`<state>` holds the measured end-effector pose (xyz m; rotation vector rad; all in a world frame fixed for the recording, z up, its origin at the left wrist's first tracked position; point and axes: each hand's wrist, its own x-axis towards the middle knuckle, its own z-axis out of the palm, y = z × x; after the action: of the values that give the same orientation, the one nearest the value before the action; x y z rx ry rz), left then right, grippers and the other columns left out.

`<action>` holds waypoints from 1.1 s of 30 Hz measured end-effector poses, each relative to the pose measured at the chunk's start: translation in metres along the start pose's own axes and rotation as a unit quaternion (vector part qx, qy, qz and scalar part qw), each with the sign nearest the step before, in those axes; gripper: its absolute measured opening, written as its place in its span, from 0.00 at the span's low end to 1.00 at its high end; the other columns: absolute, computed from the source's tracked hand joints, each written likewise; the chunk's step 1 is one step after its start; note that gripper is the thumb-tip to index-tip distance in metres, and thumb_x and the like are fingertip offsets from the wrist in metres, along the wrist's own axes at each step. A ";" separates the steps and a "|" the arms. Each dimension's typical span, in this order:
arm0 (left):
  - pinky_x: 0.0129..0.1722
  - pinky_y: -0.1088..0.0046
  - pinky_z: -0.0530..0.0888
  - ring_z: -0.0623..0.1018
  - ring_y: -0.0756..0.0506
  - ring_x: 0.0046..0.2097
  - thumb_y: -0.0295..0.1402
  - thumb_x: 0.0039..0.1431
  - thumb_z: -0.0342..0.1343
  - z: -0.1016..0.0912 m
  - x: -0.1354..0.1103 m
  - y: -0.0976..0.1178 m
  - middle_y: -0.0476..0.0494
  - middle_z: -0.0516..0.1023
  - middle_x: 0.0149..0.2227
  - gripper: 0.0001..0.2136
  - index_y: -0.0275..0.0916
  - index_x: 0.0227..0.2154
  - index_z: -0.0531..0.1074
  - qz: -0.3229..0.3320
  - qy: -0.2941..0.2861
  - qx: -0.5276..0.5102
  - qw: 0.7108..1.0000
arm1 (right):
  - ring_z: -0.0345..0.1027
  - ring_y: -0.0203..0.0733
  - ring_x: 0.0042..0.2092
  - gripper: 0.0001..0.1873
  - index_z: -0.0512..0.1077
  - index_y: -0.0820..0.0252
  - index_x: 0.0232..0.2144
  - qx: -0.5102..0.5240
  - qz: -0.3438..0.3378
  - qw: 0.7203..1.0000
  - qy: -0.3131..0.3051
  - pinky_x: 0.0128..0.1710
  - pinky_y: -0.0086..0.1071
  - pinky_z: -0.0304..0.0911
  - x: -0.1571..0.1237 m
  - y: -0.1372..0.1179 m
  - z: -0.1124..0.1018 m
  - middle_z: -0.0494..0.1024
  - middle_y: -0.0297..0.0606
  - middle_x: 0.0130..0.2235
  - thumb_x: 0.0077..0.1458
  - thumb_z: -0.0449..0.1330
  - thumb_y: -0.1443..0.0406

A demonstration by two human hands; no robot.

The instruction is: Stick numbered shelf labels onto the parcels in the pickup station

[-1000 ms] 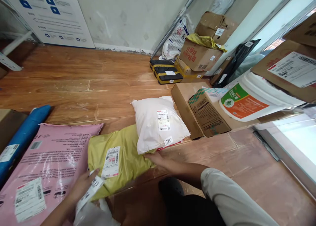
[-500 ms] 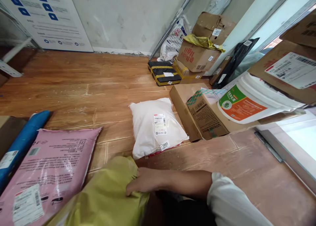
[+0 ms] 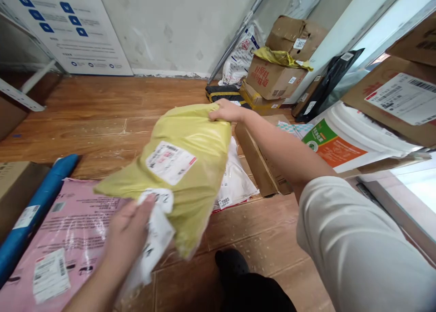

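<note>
Yellow and glossy, the pillow-shaped plastic parcel bag (image 3: 200,155), likely soft, slippery and best bunched at a corner, was held below the clutching right hand (image 3: 226,111), a white paper-like label strip (image 3: 157,238) being pinched lower left by the left hand (image 3: 131,228).

The right arm (image 3: 277,146) is extended, the right hand (image 3: 227,111) clenched at upper centre; the left hand (image 3: 127,232), lower left, is curled too.

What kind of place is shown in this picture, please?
Probably a parcel storage or pickup room: the yellow parcel bag and the pink parcel bag carry printed labels, and labelled cardboard boxes are stacked farther back.
</note>
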<state>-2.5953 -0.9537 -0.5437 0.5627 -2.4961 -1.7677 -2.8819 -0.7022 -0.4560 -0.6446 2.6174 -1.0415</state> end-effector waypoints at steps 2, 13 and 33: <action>0.21 0.77 0.61 0.62 0.52 0.21 0.53 0.56 0.52 0.049 0.011 0.007 0.54 0.61 0.17 0.22 0.39 0.19 0.60 0.018 -0.043 -0.056 0.997 | 0.66 0.36 0.33 0.11 0.73 0.67 0.30 -0.099 -0.004 0.995 0.027 0.35 0.28 0.63 0.012 0.038 -0.015 0.75 0.34 0.30 0.44 0.61 0.64; 0.27 0.71 0.58 0.65 0.49 0.24 0.48 0.65 0.36 0.241 0.014 -0.029 0.47 0.65 0.18 0.26 0.39 0.17 0.63 0.046 -0.234 0.032 0.971 | 0.62 0.58 0.54 0.27 0.67 0.61 0.54 -0.357 0.214 0.902 0.111 0.50 0.45 0.61 0.006 0.203 0.044 0.71 0.51 0.54 0.53 0.59 0.57; 0.62 0.60 0.63 0.71 0.36 0.57 0.58 0.49 0.53 -0.107 -0.080 -0.197 0.46 0.77 0.50 0.25 0.47 0.43 0.77 -0.175 -0.248 0.078 0.950 | 0.64 0.58 0.54 0.29 0.72 0.62 0.47 -0.384 -0.152 0.866 -0.280 0.59 0.56 0.48 -0.062 -0.022 0.250 0.74 0.49 0.51 0.41 0.69 0.58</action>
<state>-2.4419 -1.0829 -0.6723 0.6750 -3.0568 -2.0581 -2.7248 -0.8326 -0.6148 -1.3190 2.3414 0.2159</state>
